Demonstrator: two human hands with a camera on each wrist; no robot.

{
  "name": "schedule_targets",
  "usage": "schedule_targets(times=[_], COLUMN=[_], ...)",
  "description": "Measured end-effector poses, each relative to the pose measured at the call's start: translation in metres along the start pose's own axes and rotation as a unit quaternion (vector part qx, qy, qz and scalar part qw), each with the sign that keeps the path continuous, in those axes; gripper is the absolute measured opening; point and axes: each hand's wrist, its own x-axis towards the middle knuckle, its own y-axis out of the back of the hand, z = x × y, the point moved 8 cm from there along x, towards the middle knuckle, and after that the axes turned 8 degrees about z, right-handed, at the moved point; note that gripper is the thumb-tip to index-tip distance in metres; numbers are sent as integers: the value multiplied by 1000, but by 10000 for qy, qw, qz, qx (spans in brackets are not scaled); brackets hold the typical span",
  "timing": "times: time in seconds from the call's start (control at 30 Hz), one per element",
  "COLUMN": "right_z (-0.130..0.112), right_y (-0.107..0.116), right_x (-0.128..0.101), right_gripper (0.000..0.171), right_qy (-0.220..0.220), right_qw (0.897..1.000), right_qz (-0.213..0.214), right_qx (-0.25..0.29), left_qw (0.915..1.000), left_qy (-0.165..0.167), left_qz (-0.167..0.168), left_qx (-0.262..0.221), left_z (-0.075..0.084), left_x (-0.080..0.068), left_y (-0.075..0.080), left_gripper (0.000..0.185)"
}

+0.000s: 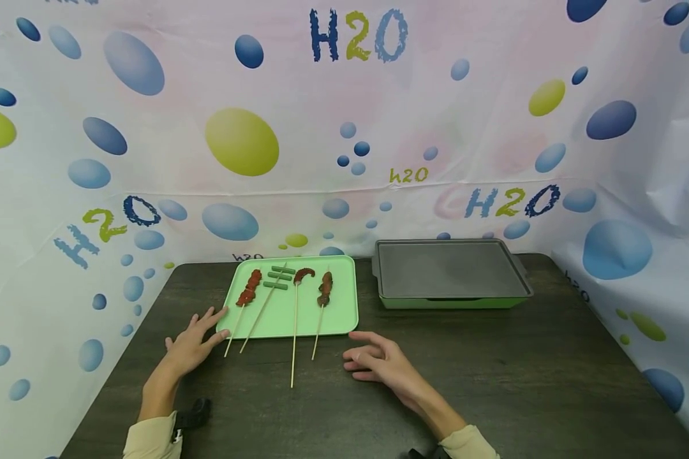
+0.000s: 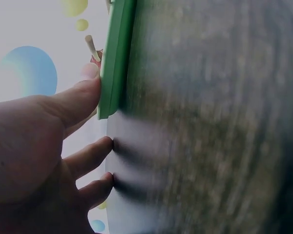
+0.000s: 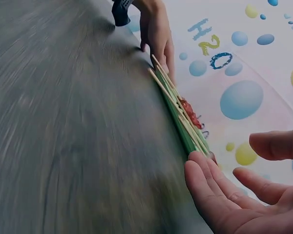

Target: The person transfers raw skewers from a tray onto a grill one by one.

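A light green tray (image 1: 339, 306) lies on the dark table with several skewers across it, their sticks poking over its front edge. From left to right are a red chunk skewer (image 1: 249, 288), a skewer of green sticks (image 1: 275, 285), a curled dark red skewer (image 1: 303, 274) and a brown chunk skewer (image 1: 325, 290). My left hand (image 1: 189, 344) touches the tray's front left corner, fingers spread, thumb (image 2: 83, 95) at the rim. Beside the front right corner, my right hand (image 1: 385, 366) has relaxed, slightly bent fingers and nothing in its grasp.
Right of the tray stands a rectangular grill pan (image 1: 453, 271) with a grey flat top and a green base. The wooden table (image 1: 528, 376) reaches back to a white printed sheet (image 1: 333, 95) hanging behind and at the sides.
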Motion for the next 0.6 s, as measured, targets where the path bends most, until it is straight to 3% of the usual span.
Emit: schedule_targets(times=[0.37,0.6], right_z=[16,22], right_y=[-28,-41], right_x=[24,38], right_gripper=[63,68], right_qy=[-444,-614], right_qw=[9947,9877], right_qz=[-87,131], right_qx=[928,1429], left_qw=[10000,10000], left_qy=[19,43], left_qz=[-12,-58], left_qx=[94,3], left_z=[2,-2], left_x=[3,-1], left_y=[-1,-2], left_gripper=[70,73])
